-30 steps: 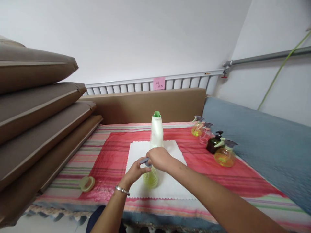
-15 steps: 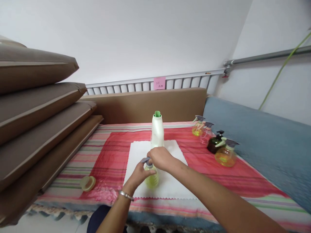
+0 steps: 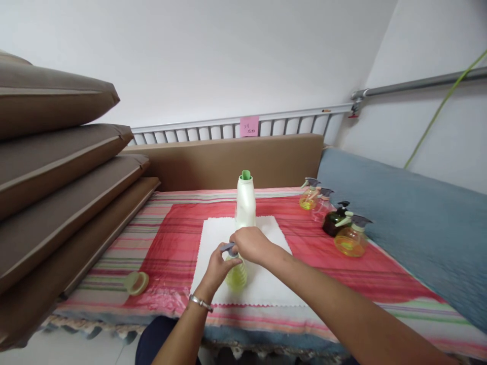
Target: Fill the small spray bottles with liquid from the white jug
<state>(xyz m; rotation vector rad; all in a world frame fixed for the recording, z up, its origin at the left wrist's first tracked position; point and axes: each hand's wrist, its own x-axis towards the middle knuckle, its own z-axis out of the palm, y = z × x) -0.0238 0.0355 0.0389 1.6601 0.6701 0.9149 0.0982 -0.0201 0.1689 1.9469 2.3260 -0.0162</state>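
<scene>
A pump bottle of yellow-green liquid (image 3: 236,279) stands on a white cloth (image 3: 268,286) in front of me. My left hand (image 3: 218,269) is closed around its neck, the thumb lying across the front. From above, my right hand (image 3: 251,245) is closed on the grey pump head (image 3: 227,247); its fingertips are partly hidden. Just behind my hands stands a tall white jug (image 3: 246,203) with a green spout in its uncapped mouth. Off to the left, a pale green cap (image 3: 137,283) lies on its side on the red covering.
Several pump bottles line the right side, the nearest an amber one (image 3: 350,243). Stacked brown cushions (image 3: 72,172) rise at the left. A brown padded board (image 3: 228,162) runs along the back before a radiator; a blue padded panel (image 3: 403,213) bounds the right.
The view has shifted slightly, so everything sits a little higher in the picture. Both hands keep their hold on the pump bottle, with hardly any visible movement.
</scene>
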